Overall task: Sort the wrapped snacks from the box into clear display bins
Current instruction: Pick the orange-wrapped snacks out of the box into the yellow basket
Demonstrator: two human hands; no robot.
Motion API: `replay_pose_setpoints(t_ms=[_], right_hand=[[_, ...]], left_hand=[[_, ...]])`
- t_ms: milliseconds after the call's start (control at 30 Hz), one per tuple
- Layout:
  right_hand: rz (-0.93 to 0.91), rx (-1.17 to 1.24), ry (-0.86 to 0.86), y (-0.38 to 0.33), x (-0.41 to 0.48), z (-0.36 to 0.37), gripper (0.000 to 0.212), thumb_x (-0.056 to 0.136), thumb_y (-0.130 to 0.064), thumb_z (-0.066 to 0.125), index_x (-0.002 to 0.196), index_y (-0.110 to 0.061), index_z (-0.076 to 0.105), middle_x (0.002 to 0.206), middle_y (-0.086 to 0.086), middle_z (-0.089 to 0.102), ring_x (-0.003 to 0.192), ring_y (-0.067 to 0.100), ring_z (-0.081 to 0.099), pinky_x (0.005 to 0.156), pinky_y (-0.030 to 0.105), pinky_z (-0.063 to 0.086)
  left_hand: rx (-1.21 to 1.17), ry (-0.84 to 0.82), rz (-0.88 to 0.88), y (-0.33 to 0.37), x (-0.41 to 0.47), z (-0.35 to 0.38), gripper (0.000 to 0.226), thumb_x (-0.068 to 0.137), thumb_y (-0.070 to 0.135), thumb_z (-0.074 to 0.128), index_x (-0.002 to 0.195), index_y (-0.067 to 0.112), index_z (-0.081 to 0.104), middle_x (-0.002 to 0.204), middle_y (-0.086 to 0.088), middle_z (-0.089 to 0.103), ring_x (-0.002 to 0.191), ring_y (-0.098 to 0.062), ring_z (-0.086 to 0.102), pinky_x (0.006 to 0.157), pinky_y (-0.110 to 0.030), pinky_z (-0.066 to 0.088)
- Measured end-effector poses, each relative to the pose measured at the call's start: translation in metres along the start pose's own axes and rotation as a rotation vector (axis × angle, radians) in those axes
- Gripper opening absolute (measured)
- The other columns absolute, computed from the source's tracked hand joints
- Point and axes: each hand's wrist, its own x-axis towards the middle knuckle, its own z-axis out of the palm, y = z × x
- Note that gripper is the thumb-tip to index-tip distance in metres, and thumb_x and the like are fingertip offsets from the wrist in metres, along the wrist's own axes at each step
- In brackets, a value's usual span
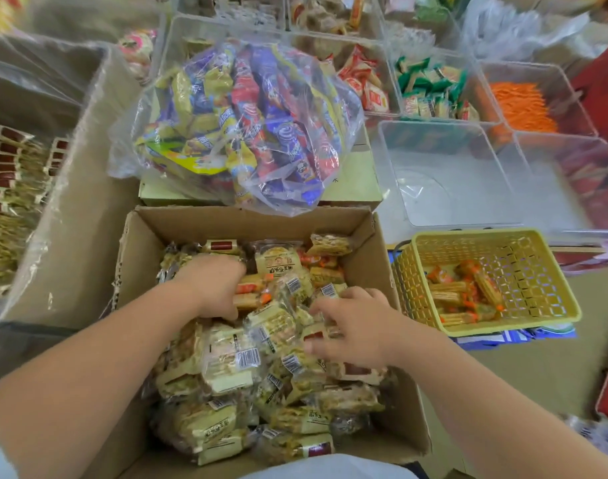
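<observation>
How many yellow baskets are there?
1. The yellow basket sits right of the cardboard box, holding a few orange-wrapped snacks. Others may be out of view.

Two hands (212,285), one cardboard box (364,236), one yellow basket (537,319), one empty clear bin (444,174).

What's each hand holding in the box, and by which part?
Left hand grips orange-ended packets by their ends. Right hand rests on the pile; a hold cannot be told.

both hands in box (247,223), on snack packs (233,364). basket (523,323) just right of right hand (356,328); bagged snacks (240,122) beyond left hand (214,286); empty bin (447,174) beyond basket.
</observation>
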Motion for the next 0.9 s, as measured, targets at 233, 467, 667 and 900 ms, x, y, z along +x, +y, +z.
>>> replay_pose_setpoints(t_ms=[233, 467, 667, 900], right_hand=[[0.143, 0.18, 0.184, 0.007, 0.079, -0.016, 0.039, 0.101, -0.02, 0.049, 0.137, -0.011, 0.057, 0.131, 0.014, 0.063, 0.117, 0.031, 0.06, 0.096, 0.035, 0.05], [0.243, 0.148, 0.2, 0.014, 0.13, -0.013, 0.043, 0.095, -0.009, 0.053, 0.138, -0.011, 0.049, 0.124, 0.016, 0.064, 0.108, 0.034, 0.062, 0.084, 0.034, 0.052], [0.271, 0.048, 0.107, 0.011, 0.142, -0.012, 0.058, 0.089, -0.014, 0.064, 0.143, -0.006, 0.043, 0.12, 0.015, 0.065, 0.106, 0.032, 0.064, 0.081, 0.033, 0.054], [0.304, 0.139, 0.044, 0.022, 0.14, 0.007, 0.089, 0.081, -0.046, 0.072, 0.154, -0.016, 0.031, 0.129, 0.009, 0.064, 0.119, 0.034, 0.06, 0.095, 0.037, 0.051]], left_hand=[[-0.616, 0.4, -0.218, -0.005, -0.037, -0.003, 0.054, 0.053, 0.052, 0.075, 0.102, 0.031, 0.068, 0.088, 0.011, 0.072, 0.084, -0.018, 0.067, 0.07, -0.035, 0.055], [-1.559, 0.631, -0.368, 0.006, -0.062, 0.023, 0.038, 0.066, 0.019, 0.087, 0.099, 0.028, 0.072, 0.091, 0.012, 0.079, 0.079, -0.007, 0.075, 0.065, -0.024, 0.058], [-1.964, 0.682, -0.454, 0.017, -0.07, 0.037, 0.026, 0.088, -0.003, 0.071, 0.108, 0.014, 0.07, 0.095, -0.005, 0.081, 0.079, -0.016, 0.077, 0.062, -0.027, 0.06], [-2.017, 0.643, -0.392, 0.017, -0.082, 0.03, 0.043, 0.07, 0.009, 0.079, 0.111, 0.013, 0.069, 0.096, -0.008, 0.08, 0.082, -0.022, 0.077, 0.063, -0.032, 0.062]])
